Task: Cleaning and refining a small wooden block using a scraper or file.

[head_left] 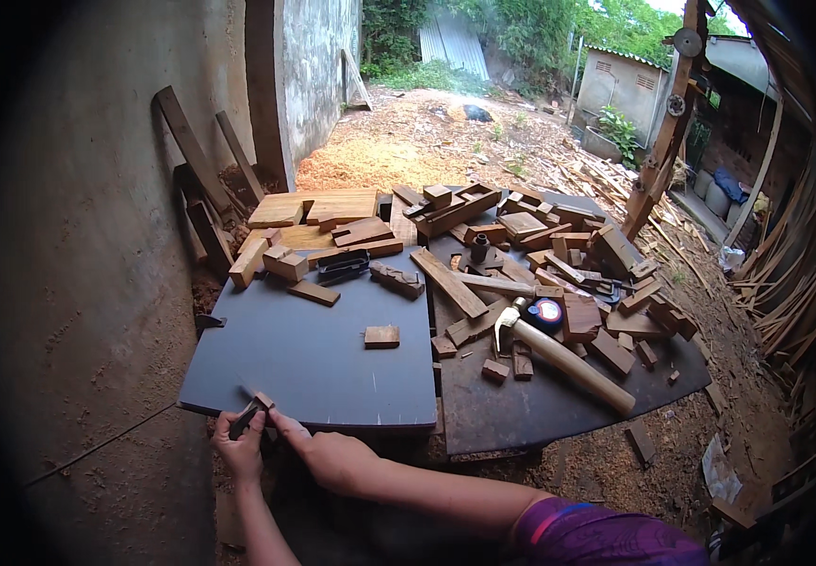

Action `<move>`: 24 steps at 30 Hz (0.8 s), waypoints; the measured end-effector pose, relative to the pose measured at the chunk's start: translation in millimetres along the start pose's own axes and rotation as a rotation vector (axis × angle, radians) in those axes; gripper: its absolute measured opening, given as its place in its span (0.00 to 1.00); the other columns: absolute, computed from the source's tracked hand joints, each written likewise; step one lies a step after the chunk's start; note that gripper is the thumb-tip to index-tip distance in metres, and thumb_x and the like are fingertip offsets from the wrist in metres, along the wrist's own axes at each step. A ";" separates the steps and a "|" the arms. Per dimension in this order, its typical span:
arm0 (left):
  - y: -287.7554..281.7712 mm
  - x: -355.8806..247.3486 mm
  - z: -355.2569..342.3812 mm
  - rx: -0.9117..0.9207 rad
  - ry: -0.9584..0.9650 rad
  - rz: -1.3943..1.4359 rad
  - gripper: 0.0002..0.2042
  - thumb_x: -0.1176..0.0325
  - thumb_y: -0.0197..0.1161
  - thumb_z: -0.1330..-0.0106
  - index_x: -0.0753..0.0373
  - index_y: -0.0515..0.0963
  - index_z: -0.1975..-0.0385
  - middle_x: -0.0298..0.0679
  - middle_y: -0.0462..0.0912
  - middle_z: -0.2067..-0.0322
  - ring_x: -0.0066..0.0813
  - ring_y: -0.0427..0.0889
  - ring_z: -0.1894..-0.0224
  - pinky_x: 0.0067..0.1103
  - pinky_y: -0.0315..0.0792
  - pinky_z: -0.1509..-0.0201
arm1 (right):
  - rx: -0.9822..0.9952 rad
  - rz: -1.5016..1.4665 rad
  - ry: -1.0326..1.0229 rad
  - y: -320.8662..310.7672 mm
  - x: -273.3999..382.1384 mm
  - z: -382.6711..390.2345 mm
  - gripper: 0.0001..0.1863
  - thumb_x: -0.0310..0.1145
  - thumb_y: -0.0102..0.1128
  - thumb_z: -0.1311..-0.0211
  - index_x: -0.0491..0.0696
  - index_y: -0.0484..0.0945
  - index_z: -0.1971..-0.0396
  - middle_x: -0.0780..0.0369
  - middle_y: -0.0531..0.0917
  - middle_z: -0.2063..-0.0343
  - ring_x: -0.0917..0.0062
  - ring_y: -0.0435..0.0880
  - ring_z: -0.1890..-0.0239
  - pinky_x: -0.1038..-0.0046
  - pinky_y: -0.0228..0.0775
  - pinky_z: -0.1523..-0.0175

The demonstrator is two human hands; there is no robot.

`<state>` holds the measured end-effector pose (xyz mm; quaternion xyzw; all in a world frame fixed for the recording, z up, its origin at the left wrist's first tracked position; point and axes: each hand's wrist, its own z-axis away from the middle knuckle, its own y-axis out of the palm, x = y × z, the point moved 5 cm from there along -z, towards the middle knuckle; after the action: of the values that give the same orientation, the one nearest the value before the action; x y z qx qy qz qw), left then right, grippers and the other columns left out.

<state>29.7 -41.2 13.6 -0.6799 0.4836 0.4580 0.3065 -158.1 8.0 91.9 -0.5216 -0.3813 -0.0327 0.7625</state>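
Note:
Both my hands meet at the near left edge of a grey board (323,368). My left hand (241,451) is closed around a dark-handled tool (242,422); a thin blurred piece sticks up beside it, and I cannot make out the tool's kind. Against this tool sits a small wooden block (264,401), pinched by the fingers of my right hand (337,460), whose forearm crosses from the right. Farther up the board lies another small wooden block (381,337). A black clamp-like tool (343,267) rests toward the board's far side.
On the darker table to the right are a claw hammer (559,354), a round blue-and-black tape measure (544,314) and a heap of wood offcuts (606,349). Pale planks (318,208) lie at the back. A wall (115,283) closes the left side; a wooden post (664,141) stands right.

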 end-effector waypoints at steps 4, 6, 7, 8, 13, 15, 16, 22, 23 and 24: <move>10.7 -9.2 2.2 0.034 -0.043 0.026 0.14 0.71 0.74 0.43 0.57 0.70 0.75 0.23 0.74 0.77 0.08 0.67 0.75 0.10 0.62 0.70 | 0.114 0.011 0.117 -12.4 -8.8 53.6 0.46 0.22 0.46 0.44 0.55 0.36 0.26 0.44 0.83 0.70 0.51 0.85 0.70 0.53 0.77 0.64; 13.4 -14.3 0.6 0.031 -0.005 0.029 0.14 0.71 0.74 0.42 0.57 0.70 0.75 0.23 0.74 0.77 0.08 0.67 0.75 0.11 0.62 0.71 | 0.125 0.006 0.135 -13.4 -9.8 41.3 0.46 0.23 0.45 0.43 0.57 0.36 0.26 0.44 0.83 0.69 0.51 0.85 0.68 0.53 0.77 0.63; 11.9 -13.6 0.7 0.033 -0.048 0.030 0.13 0.71 0.73 0.42 0.58 0.71 0.75 0.23 0.75 0.76 0.09 0.69 0.74 0.11 0.64 0.69 | 0.069 0.022 0.073 -11.1 -8.8 24.6 0.46 0.23 0.45 0.42 0.56 0.36 0.26 0.44 0.83 0.68 0.52 0.85 0.68 0.54 0.77 0.63; 13.4 -16.1 0.7 0.019 -0.042 0.080 0.12 0.71 0.73 0.41 0.59 0.72 0.74 0.24 0.76 0.75 0.10 0.70 0.73 0.12 0.65 0.67 | 0.014 0.041 0.008 -8.3 -7.9 7.2 0.45 0.23 0.45 0.42 0.56 0.35 0.26 0.44 0.83 0.68 0.52 0.85 0.67 0.54 0.76 0.63; 3.5 -4.7 -1.3 0.041 -0.009 -0.016 0.10 0.71 0.71 0.39 0.59 0.73 0.73 0.26 0.78 0.74 0.10 0.72 0.71 0.12 0.67 0.66 | -0.113 -0.003 -0.013 5.2 -4.4 -25.5 0.44 0.23 0.45 0.41 0.52 0.34 0.26 0.45 0.84 0.67 0.52 0.85 0.66 0.55 0.77 0.63; 1.5 -2.7 -0.9 -0.003 0.028 -0.017 0.13 0.69 0.74 0.42 0.60 0.73 0.75 0.23 0.74 0.76 0.07 0.68 0.75 0.10 0.61 0.74 | -0.092 0.017 -0.022 1.6 -2.9 -5.5 0.44 0.23 0.45 0.41 0.50 0.34 0.27 0.45 0.84 0.68 0.52 0.85 0.67 0.55 0.77 0.63; 5.4 -4.9 0.0 -0.005 0.033 -0.016 0.13 0.69 0.74 0.42 0.60 0.73 0.75 0.23 0.74 0.76 0.07 0.68 0.75 0.10 0.61 0.74 | -0.010 0.024 0.032 -1.5 -3.6 16.3 0.45 0.23 0.45 0.41 0.50 0.33 0.27 0.46 0.84 0.69 0.53 0.85 0.68 0.55 0.77 0.64; 15.3 -12.1 1.7 -0.051 -0.006 0.074 0.13 0.68 0.72 0.40 0.61 0.71 0.75 0.25 0.74 0.76 0.08 0.68 0.76 0.10 0.62 0.75 | -0.010 0.024 0.033 -4.0 -10.5 17.1 0.43 0.24 0.44 0.40 0.53 0.37 0.26 0.46 0.84 0.68 0.51 0.85 0.68 0.53 0.77 0.63; 10.8 -16.5 1.2 -0.063 0.063 -0.061 0.13 0.67 0.70 0.38 0.61 0.71 0.75 0.26 0.74 0.76 0.09 0.69 0.76 0.10 0.63 0.74 | -0.055 0.001 0.000 -2.4 -8.7 0.3 0.43 0.24 0.44 0.40 0.52 0.37 0.26 0.45 0.84 0.67 0.51 0.85 0.67 0.53 0.76 0.62; 6.1 -14.7 0.8 -0.070 0.077 -0.057 0.13 0.66 0.68 0.36 0.62 0.70 0.75 0.26 0.73 0.77 0.09 0.67 0.76 0.11 0.61 0.74 | -0.098 -0.014 -0.045 -1.3 -5.7 -14.0 0.42 0.24 0.44 0.40 0.52 0.37 0.26 0.45 0.84 0.65 0.50 0.85 0.65 0.52 0.76 0.60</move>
<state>22.0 -37.1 26.9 -0.7208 0.4592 0.4394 0.2765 -155.0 -6.1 87.0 -0.5564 -0.3999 -0.0453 0.7270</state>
